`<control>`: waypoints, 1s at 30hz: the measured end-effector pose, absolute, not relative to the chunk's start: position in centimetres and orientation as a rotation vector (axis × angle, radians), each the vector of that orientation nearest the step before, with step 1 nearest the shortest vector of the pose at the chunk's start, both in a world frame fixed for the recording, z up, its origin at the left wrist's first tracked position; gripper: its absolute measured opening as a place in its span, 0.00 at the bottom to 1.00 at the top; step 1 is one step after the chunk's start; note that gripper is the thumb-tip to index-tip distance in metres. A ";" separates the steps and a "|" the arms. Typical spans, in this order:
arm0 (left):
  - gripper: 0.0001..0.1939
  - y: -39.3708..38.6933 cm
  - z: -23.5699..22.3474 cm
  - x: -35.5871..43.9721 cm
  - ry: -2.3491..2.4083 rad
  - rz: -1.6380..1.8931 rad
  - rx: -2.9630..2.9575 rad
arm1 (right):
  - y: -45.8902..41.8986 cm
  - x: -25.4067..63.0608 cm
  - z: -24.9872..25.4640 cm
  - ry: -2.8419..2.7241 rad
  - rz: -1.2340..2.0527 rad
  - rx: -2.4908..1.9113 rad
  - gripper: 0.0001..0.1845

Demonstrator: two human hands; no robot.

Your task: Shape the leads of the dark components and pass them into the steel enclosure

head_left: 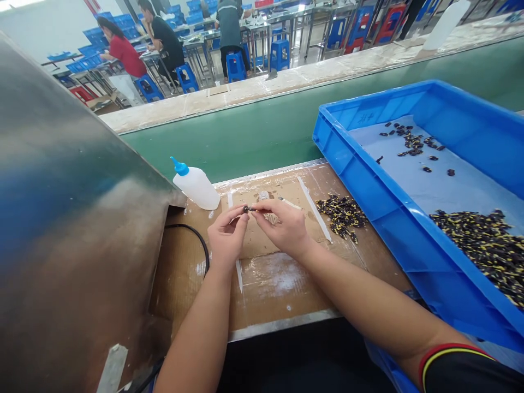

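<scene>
"Holding?"
"Pinching small dark piece (246,209) between left hand (226,236) and right hand (285,226), above flat brown cardboard (260,244)."
"Far along?"
"Apparently mid-piece; can't tell finished from waiting in loose black-and-yellow heap (343,215)."

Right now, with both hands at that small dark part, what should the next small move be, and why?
Probably steady the small dark part with the left hand while the right hand adjusts it gently: both hands meet at it, and they partly hide it, so a bigger move seems riskier.
</scene>
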State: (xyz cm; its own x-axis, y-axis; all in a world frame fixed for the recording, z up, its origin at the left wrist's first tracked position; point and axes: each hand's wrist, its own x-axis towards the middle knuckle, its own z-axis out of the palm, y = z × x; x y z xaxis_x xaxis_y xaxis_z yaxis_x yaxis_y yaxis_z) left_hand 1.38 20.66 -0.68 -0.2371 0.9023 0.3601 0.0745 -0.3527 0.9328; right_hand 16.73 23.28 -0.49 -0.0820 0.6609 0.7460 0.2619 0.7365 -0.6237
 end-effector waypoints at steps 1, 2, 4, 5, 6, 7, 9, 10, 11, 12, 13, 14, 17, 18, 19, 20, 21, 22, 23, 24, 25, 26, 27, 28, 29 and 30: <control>0.10 20.7 -0.7 1.4 1.237 1.669 1.389 | 23.3 16.7 -0.6 -1.682 0.385 -0.735 0.05; 0.10 20.7 -0.7 1.3 1.256 1.677 1.407 | 23.2 16.7 -0.6 -1.702 0.381 -0.721 0.05; 0.08 20.7 -0.7 1.4 1.290 1.695 1.444 | 23.2 16.7 -0.7 -1.727 0.372 -0.695 0.07; 0.07 20.8 -0.7 1.4 1.303 1.706 1.459 | 23.2 16.6 -0.7 -1.734 0.361 -0.680 0.07; 0.06 20.8 -0.7 1.4 1.315 1.718 1.469 | 23.2 16.6 -0.8 -1.740 0.346 -0.663 0.07; 0.05 20.8 -0.7 1.5 1.324 1.729 1.470 | 23.2 16.5 -0.8 -1.745 0.333 -0.647 0.08; 0.05 20.8 -0.8 1.4 1.340 1.740 1.460 | 23.2 16.4 -0.9 -1.755 0.322 -0.634 0.08; 0.05 20.9 -0.8 1.4 1.341 1.735 1.451 | 23.1 16.4 -0.9 -1.758 0.328 -0.640 0.08; 0.05 20.9 -0.9 1.3 1.338 1.726 1.436 | 23.1 16.3 -0.9 -1.756 0.341 -0.655 0.07; 0.05 20.9 -1.0 1.3 1.330 1.713 1.413 | 23.1 16.3 -0.9 -1.749 0.362 -0.672 0.07; 0.06 21.0 -1.1 1.2 1.317 1.693 1.386 | 23.0 16.3 -1.0 -1.739 0.391 -0.690 0.06; 0.07 21.0 -1.2 1.2 1.299 1.665 1.360 | 23.0 16.3 -1.1 -1.724 0.433 -0.707 0.05; 0.12 21.1 -1.5 1.1 1.230 1.556 1.330 | 23.6 16.2 -1.4 -1.638 0.658 -0.756 0.07; 0.14 21.2 -1.6 1.0 1.212 1.534 1.328 | 24.1 16.2 -1.5 -1.583 0.767 -0.770 0.09; 0.15 21.2 -1.7 0.9 1.207 1.527 1.326 | 24.6 16.3 -1.5 -1.508 0.883 -0.781 0.10; 0.16 21.4 -1.9 0.7 1.218 1.529 1.323 | 25.1 16.4 -1.5 -1.418 0.991 -0.788 0.11; 0.17 21.5 -2.0 0.5 1.243 1.536 1.321 | 25.6 16.7 -1.3 -1.328 1.085 -0.789 0.12; 0.18 21.7 -2.1 0.3 1.275 1.545 1.322 | 26.0 17.1 -1.2 -1.247 1.157 -0.786 0.11; 0.18 21.9 -2.2 0.1 1.306 1.552 1.327 | 26.1 17.6 -1.0 -1.183 1.201 -0.780 0.11; 0.18 22.1 -2.2 -0.1 1.332 1.563 1.326 | 25.9 18.2 -0.8 -1.143 1.219 -0.773 0.10; 0.17 22.3 -2.2 -0.2 1.352 1.577 1.315 | 25.4 18.9 -0.7 -1.128 1.222 -0.773 0.10; 0.16 22.3 -2.0 0.0 1.368 1.593 1.298 | 24.5 19.6 -0.7 -1.131 1.219 -0.783 0.10; 0.14 22.3 -1.7 0.2 1.383 1.612 1.280 | 23.3 20.2 -0.9 -1.137 1.215 -0.806 0.10; 0.12 22.1 -1.3 0.6 1.399 1.616 1.280 | 21.8 20.8 -1.2 -1.140 1.216 -0.844 0.10; 0.10 21.7 -0.8 1.1 1.415 1.613 1.300 | 20.3 21.3 -1.6 -1.136 1.230 -0.892 0.09; 0.08 21.3 -0.3 1.6 1.423 1.600 1.339 | 18.6 21.6 -2.2 -1.122 1.252 -0.942 0.09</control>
State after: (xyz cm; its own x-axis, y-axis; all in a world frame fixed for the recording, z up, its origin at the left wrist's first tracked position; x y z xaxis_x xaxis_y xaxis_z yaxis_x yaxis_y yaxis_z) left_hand 1.64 21.30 -0.35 -0.3056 0.9087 0.2844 0.1769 -0.2394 0.9547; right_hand 21.63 18.62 -2.20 -0.0269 0.9928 0.1171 -0.2246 0.1082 -0.9684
